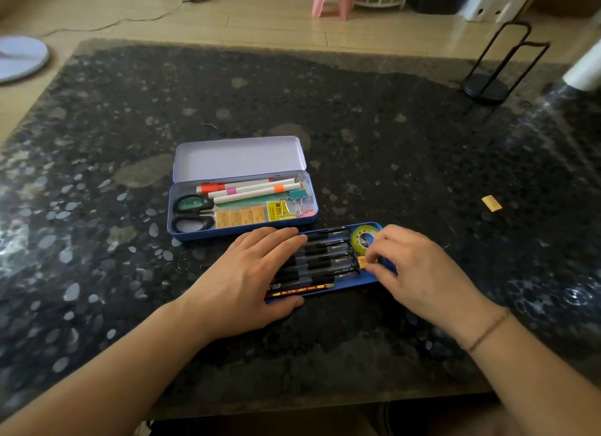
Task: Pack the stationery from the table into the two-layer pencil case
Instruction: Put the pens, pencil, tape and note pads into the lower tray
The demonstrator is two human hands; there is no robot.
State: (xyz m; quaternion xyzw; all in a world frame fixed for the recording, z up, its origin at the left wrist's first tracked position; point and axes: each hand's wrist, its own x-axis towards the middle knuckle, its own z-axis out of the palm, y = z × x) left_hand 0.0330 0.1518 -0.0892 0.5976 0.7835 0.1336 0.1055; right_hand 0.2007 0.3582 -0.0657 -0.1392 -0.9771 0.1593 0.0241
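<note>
L hand (pixel 250 269) flat on pens (pixel 328 256) in blue tray (pixel 370 281), R hand (pixel 419 273) pinching small eraser (pixel 363 262)

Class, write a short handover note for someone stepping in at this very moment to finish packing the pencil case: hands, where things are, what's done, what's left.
Left hand: flat, fingers straight, resting on the black pens in the blue tray, steadying it.
Right hand: pinching a small yellow eraser at the tray's right end, beside the tape roll.
Done: the tin base, lid open, holds scissors, markers, clips and erasers; the tray holds pens, a pencil and tape.
Left: set down the eraser, fetch the loose yellow piece on the table to the right, seat the tray in the tin, close the lid.
</note>
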